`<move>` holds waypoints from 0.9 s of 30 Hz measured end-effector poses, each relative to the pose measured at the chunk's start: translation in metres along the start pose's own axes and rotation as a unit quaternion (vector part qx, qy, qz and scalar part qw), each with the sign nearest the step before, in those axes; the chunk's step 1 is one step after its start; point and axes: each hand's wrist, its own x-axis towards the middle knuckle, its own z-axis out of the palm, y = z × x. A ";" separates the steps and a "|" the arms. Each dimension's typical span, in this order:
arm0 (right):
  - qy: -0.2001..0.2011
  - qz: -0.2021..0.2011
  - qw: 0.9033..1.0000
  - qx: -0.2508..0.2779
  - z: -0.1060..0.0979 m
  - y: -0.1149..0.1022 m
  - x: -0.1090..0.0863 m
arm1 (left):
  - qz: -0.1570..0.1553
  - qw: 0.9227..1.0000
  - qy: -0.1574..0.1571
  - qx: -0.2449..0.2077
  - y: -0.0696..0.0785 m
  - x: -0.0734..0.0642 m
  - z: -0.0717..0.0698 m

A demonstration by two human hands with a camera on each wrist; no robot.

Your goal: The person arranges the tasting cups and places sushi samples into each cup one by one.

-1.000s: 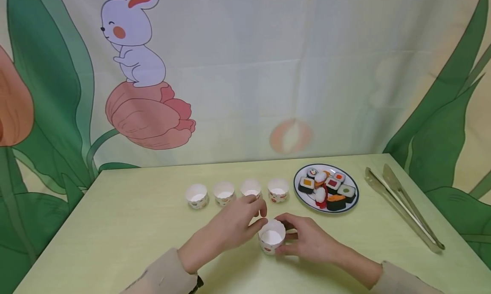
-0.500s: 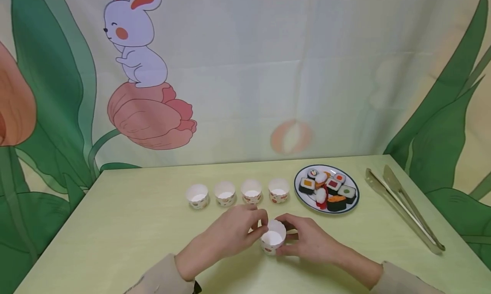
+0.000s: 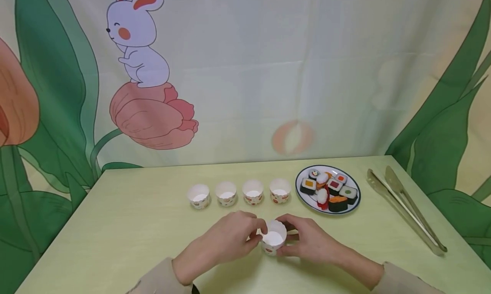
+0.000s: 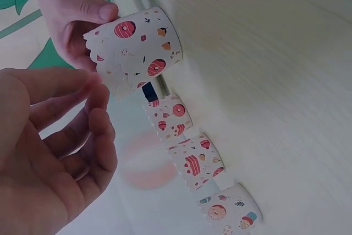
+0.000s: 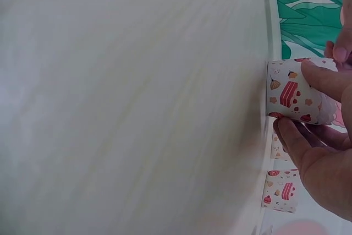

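Note:
A white paper baking cup (image 3: 274,238) with a scalloped rim and red pastry prints stands upright at the middle front of the table. My right hand (image 3: 308,241) grips it from the right, thumb on the near side and fingers behind, as the right wrist view also shows on the cup wall (image 5: 291,94). From the left, my left hand (image 3: 234,234) pinches the rim between thumb and forefinger. Those fingertips (image 4: 94,87) meet at the scalloped edge of the cup (image 4: 137,48) in the left wrist view, with the other fingers curled below.
Behind the hands is a row of several matching cups (image 3: 226,196). A blue-rimmed plate (image 3: 303,201) of toy sushi (image 3: 335,185) lies at the back right. Metal tongs (image 3: 407,213) rest along the right edge. A printed cloth (image 3: 238,93) hangs behind the table (image 3: 134,213).
My left hand has drawn back from the cup row, where it overlapped one cup, and its fingertips have lowered onto the rim. My right hand keeps its hold; the view has shifted slightly.

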 end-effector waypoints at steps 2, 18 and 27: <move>-0.002 0.000 1.000 0.003 0.000 0.000 0.000 | -0.001 1.000 -0.008 0.004 0.000 0.000 0.000; -0.013 -0.003 1.000 0.013 0.000 0.000 0.000 | -0.014 0.999 -0.037 0.027 0.001 0.003 0.000; -0.011 -0.005 1.000 -0.004 0.001 -0.001 0.001 | 0.000 0.998 -0.038 0.040 0.000 0.004 0.002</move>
